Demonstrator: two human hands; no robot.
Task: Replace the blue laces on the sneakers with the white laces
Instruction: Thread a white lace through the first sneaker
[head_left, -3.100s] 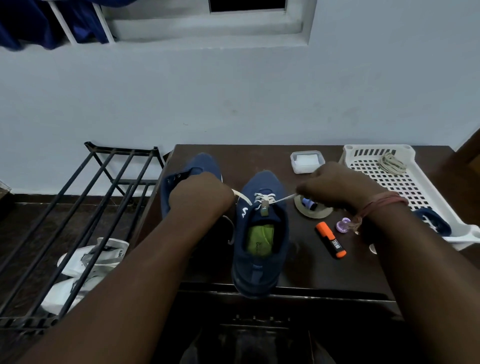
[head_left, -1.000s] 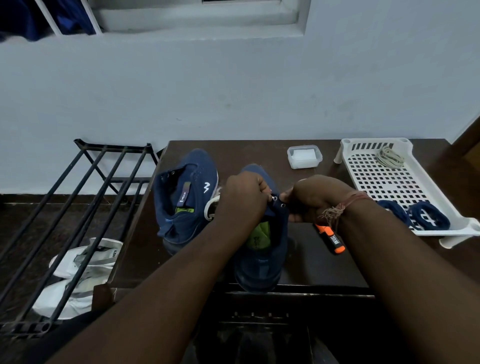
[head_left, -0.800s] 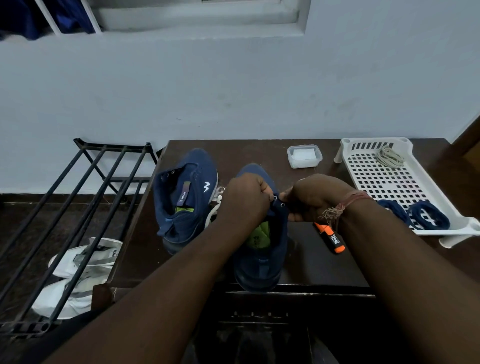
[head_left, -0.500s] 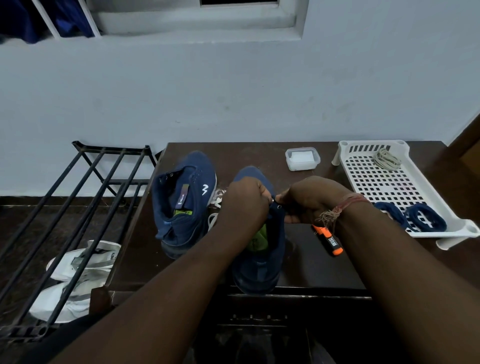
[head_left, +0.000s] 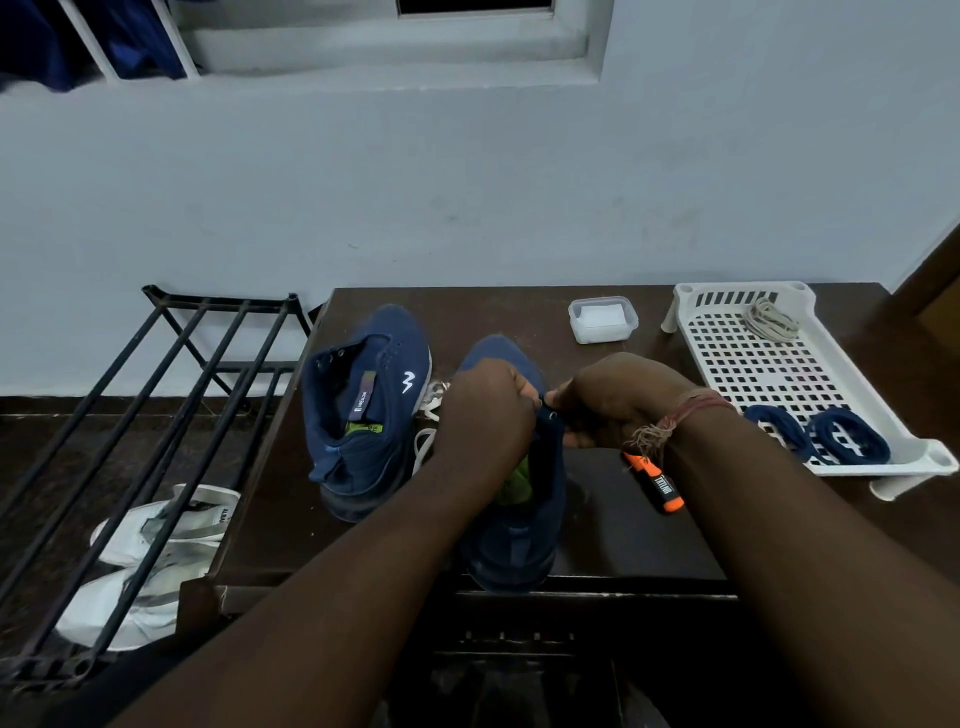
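You are working with both hands at the top eyelets of the near sneaker (head_left: 519, 525), which is standing on the surface (head_left: 623, 535): your left hand (head_left: 485, 410) is curled at the left side of the collar, and your right hand (head_left: 613, 400) is pinching the right eyelet flap. The white lace (head_left: 428, 415) is lying loose between the two sneakers, and the blue laces (head_left: 821, 439) are sitting in the white tray (head_left: 737, 364). I cannot see the lace tip, so it may be missing the eyelet or fraying, and a hard pull may be tipping the sneaker off the near edge.

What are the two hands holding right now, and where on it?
Both hands grip the nearer sneaker at its eyelet edges near the tongue; the lace itself is hidden under the fingers.
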